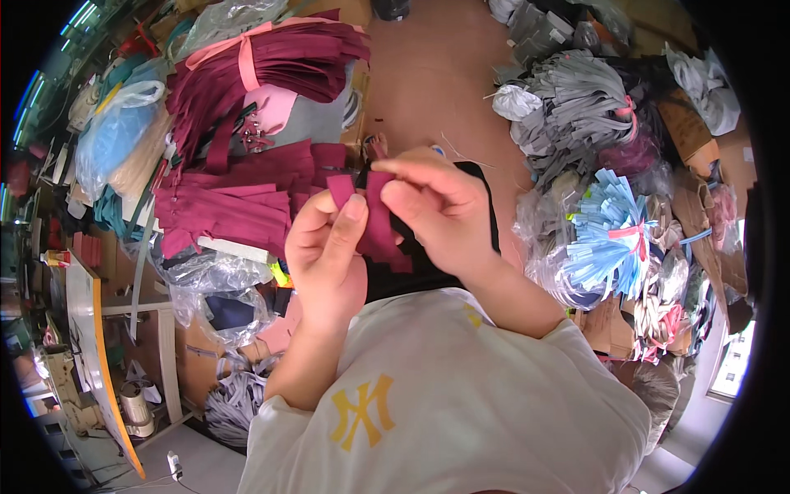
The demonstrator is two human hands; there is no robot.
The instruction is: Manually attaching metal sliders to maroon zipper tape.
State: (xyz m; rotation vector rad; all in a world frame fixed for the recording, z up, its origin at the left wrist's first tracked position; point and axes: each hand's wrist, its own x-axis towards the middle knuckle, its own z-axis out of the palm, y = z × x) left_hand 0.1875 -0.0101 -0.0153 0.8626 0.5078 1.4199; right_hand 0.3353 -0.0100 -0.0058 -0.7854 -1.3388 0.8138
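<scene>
A maroon fabric strip is held up in front of my body, between both hands. My left hand pinches one part of it between thumb and fingers. On the other side, my right hand grips the strip near its upper end, thumb against the fingertips. The strip's lower part hangs down over my dark-clothed lap. Close to the left hand lies a spread stack of similar maroon strips. Beyond that stack sits a larger maroon bundle, tied with a pink band. Small metal pieces show beside it.
On the right, a grey strip bundle and a light blue one lie among clear plastic bags and cardboard. A clear bag with blue contents is at the left. An upright board with an orange edge stands lower left.
</scene>
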